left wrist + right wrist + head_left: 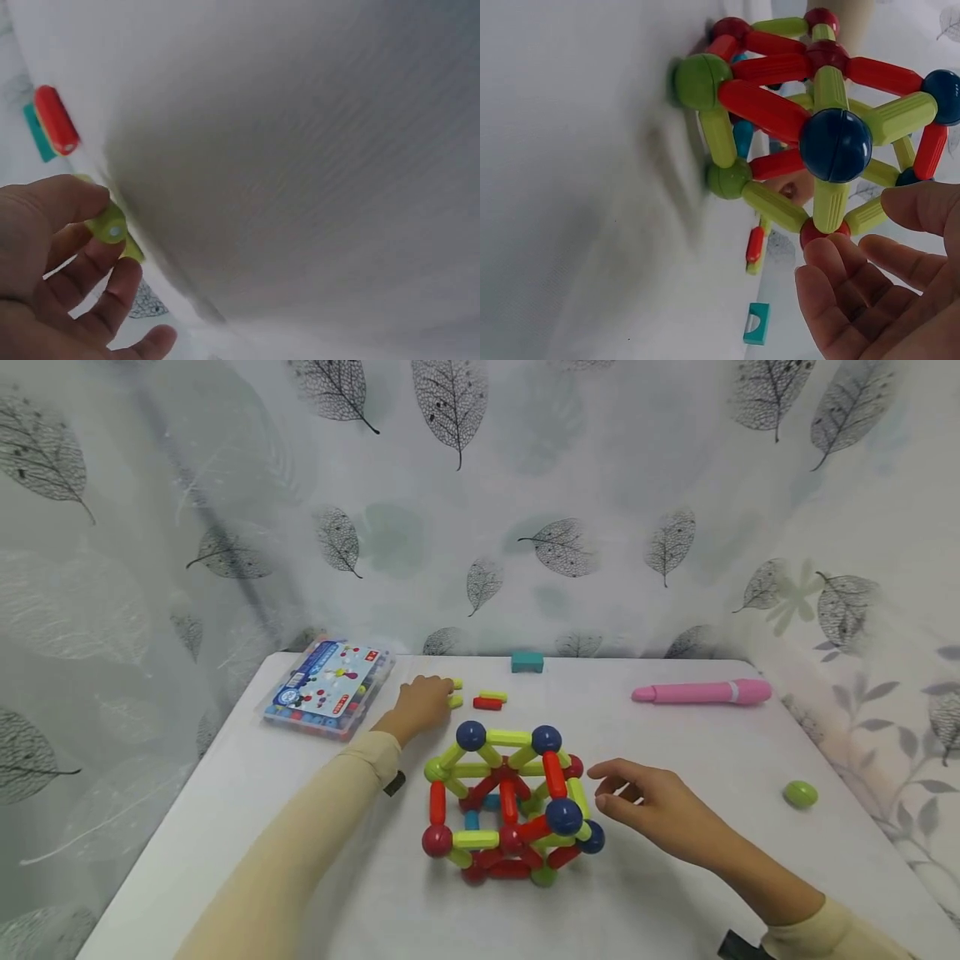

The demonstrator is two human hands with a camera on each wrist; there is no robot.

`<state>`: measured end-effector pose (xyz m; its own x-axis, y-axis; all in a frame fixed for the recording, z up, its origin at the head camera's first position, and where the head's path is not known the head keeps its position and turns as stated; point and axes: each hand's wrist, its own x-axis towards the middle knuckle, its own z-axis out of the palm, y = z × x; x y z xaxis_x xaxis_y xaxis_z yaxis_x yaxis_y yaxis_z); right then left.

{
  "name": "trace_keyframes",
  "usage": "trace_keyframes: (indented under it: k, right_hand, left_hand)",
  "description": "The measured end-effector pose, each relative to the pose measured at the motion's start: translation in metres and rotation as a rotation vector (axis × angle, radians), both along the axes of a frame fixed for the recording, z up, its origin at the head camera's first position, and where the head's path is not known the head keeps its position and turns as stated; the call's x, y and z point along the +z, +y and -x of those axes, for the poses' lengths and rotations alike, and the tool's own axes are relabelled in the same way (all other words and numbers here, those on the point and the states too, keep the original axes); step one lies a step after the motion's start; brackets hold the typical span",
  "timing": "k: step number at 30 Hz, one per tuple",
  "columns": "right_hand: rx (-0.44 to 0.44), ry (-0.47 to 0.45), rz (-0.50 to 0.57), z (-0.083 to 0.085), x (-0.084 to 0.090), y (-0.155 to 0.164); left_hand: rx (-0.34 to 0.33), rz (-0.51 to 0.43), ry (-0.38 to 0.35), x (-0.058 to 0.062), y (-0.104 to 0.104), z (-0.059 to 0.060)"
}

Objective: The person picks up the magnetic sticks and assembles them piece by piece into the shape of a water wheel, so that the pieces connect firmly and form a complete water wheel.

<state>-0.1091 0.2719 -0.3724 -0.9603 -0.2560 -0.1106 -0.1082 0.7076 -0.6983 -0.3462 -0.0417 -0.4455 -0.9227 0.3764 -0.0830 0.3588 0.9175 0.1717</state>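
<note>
- Presently, the left hand (422, 704) is at the far-left part of the desk (675, 893), its thumb and fingers pinching a short yellow-green stick (110, 225).
- The stick is a stubby rounded rod with a small metal disc set in its visible end face; the left wrist view shows that end turned toward the camera. Its long axis cannot be fixed from the views.
- 2 more loose sticks, 1 red (487, 703) and 1 yellow-green (492, 696), lie side by side just beside the left hand, long axes running parallel to the far edge.
- The right hand (648, 806) hovers just beside the right side of the ball-and-stick frame (510, 806), fingers relaxed and part-curled, gripping nothing.
- The frame stands mid-desk toward the near edge: red and yellow-green sticks joined by dark blue, dark red and green balls.
- A flat parts box (328, 687) with a printed lid sits at the far-left corner; its lettering is too small to read.
- A teal block (527, 662) rests at the far edge, a pink pen-shaped item (701, 693) lies far right, and a green ball (800, 793) sits near the right edge.
</note>
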Motion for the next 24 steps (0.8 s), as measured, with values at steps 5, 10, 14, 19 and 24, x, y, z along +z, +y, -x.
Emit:
trace_keyframes:
  k: [5,10,14,19,24]
  right_hand:
    - [0.008,0.006,-0.002,0.001,0.001,0.0]
    - [0.004,0.001,0.012,0.001,0.003,-0.001]
    - [0.002,-0.002,0.02,0.001,0.002,-0.001]
    - [-0.003,0.002,0.016,0.001,0.001,0.0]
    - [0.001,0.005,0.025,-0.001,0.0,-0.001]
  left_hand:
    - [0.018,-0.304,-0.041,0.013,-0.019,-0.026]
    - [0.057,-0.596,-0.117,0.031,-0.043,-0.071]
    - [0.07,-0.783,-0.183,0.041,-0.058,-0.109]
    - [-0.075,-0.917,-0.188,0.048,-0.068,-0.155]
    - [-0.291,-0.825,-0.143,0.057,-0.056,-0.189]
